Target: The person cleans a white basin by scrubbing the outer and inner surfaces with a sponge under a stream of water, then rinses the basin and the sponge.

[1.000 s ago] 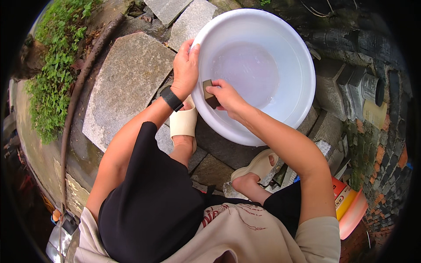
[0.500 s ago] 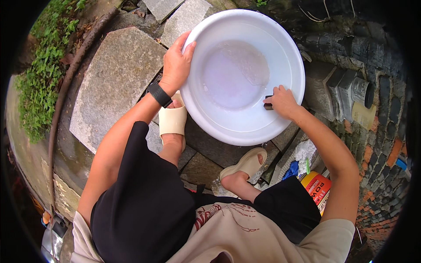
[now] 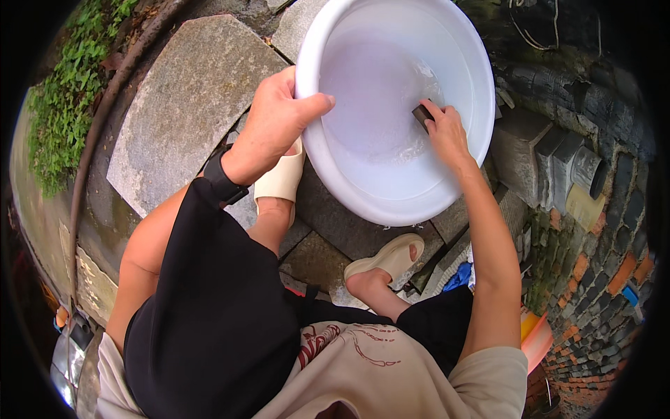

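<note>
A large pale white-lavender basin [image 3: 481,91] is in front of me with shallow, rippled water [image 3: 370,105] in it. It looks tilted, its left rim nearer to me. My left hand [image 3: 276,126] grips that left rim, thumb over the inside edge and the other fingers hidden outside. Inside the basin, my right hand [image 3: 447,133] pinches a small dark block [image 3: 421,116] at the water's right side. Whether the block is a sponge or something else I cannot tell. A black band [image 3: 223,178] circles my left wrist.
My feet in cream slides, the left slide [image 3: 278,183] and the right slide [image 3: 391,260], stand on stone paving near the basin. A stone slab [image 3: 192,105] lies left. Stacked grey tiles [image 3: 551,160], a brick wall [image 3: 621,276] and a blue crumpled item [image 3: 458,276] are right.
The basin's left side has risen toward me with my left hand, and the basin has tilted. The water has shifted and ripples. My right hand has moved the dark block slightly farther away.
</note>
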Demonstrator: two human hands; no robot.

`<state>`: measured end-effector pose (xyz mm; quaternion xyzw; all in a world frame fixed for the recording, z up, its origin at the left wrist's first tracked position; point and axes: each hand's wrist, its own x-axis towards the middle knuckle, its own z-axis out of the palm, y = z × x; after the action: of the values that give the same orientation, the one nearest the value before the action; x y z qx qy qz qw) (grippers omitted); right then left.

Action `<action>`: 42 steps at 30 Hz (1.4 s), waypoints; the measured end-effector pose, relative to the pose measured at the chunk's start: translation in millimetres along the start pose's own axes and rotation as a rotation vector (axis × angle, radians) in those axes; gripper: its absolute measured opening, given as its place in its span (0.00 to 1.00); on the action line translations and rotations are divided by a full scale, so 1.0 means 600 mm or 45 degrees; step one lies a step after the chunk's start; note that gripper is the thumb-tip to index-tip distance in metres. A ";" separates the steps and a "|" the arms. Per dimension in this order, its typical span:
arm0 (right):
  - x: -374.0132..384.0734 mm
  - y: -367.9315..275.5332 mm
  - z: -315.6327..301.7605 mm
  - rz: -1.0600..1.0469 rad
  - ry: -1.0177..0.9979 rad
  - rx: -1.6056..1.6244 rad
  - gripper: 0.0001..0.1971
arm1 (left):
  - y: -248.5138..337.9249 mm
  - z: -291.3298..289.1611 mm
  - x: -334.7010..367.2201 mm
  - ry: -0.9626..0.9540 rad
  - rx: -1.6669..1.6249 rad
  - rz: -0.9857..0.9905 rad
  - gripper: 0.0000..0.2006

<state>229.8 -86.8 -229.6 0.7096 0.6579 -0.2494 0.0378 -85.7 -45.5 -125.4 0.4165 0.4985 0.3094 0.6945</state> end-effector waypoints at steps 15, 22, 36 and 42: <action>-0.011 -0.060 0.110 -0.009 0.431 0.136 0.24 | -0.033 0.043 -0.024 0.388 0.697 0.880 0.26; 0.025 -0.098 0.138 0.411 0.466 0.341 0.26 | -0.027 0.078 0.020 0.218 0.695 1.165 0.27; -0.059 0.036 0.015 -0.429 0.486 -0.457 0.12 | 0.013 0.035 0.065 0.523 0.599 0.840 0.25; -0.083 -0.097 0.072 -0.009 0.382 0.050 0.16 | 0.023 0.046 0.069 0.497 0.451 0.823 0.26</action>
<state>160.5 -141.4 -231.2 0.7371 0.6537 -0.1537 -0.0757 -46.9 -11.6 -127.2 0.5981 0.5100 0.4940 0.3716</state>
